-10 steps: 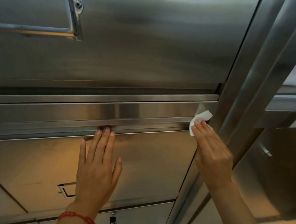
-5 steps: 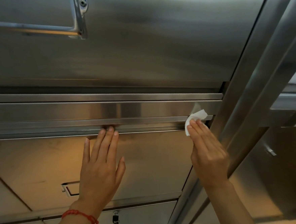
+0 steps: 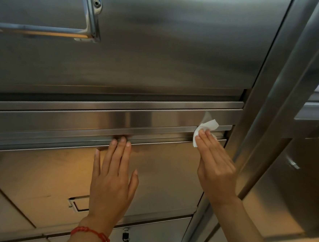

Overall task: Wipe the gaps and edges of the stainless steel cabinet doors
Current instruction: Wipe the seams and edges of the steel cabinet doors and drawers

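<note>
Cabinet doors (image 3: 150, 51), stainless steel, fill the head view: an upper door with a bar handle (image 3: 35, 31) at top left, a lower door (image 3: 45, 172) with a recessed pull (image 3: 78, 204), and between them a horizontal rail (image 3: 98, 123) with dark gaps above and below.

Right hand (image 3: 214, 166): fingers straight and pressed together, pushing a crumpled white wipe (image 3: 205, 128) against the rail's lower edge, near its right end beside the vertical frame post (image 3: 277, 93). Thumb hidden, so whether it pinches the wipe cannot be told.

Left hand (image 3: 110, 183): fingers spread, flat on the lower door, fingertips (image 3: 121, 140) touching the gap under the rail — bracing, holds nothing. Red string bracelet (image 3: 91, 234) on that wrist.

Handling, judged: steel is rigid and slick, edges possibly sharp; no grip needed, only pressure. The wipe is soft and light, likely to bunch or tear on a seam — best kept folded under the fingertips.

Containers: cabinets closed, contents not visible. A small lock with key (image 3: 125, 236) sits on a lower panel.
</note>
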